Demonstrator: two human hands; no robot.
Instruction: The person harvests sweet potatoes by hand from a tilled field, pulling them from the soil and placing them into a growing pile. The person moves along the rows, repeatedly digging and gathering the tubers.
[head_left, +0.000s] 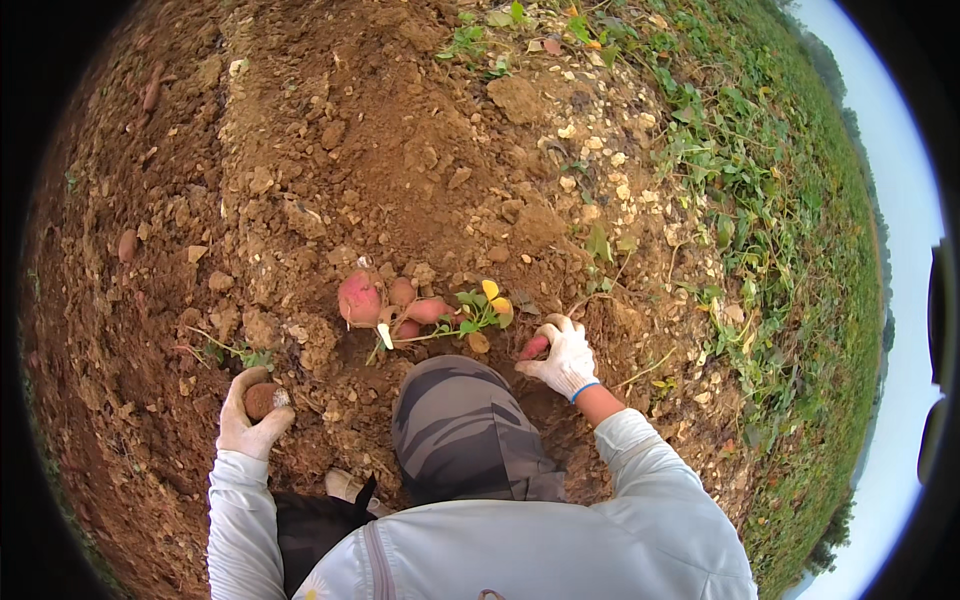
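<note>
My left hand (251, 420), in a pale work glove, is closed round a soil-covered sweet potato (260, 400) at the lower left. On the right, my right hand (562, 356), in a white glove with a blue cuff edge, grips a small pink sweet potato (534, 347) at the soil. Between the hands, just beyond my knee, lies a cluster of pink sweet potatoes (427, 310) with a green and yellow leafy vine (476, 313). The largest root (360, 299) is round and sits at the cluster's left end.
My knee in camouflage trousers (469, 427) is in the middle. Loose brown soil (420, 150) with clods and pale stones surrounds it. A single sweet potato (127, 246) lies far left, and more roots (153, 88) lie upper left. Leafy vines (780, 210) cover the ground at right.
</note>
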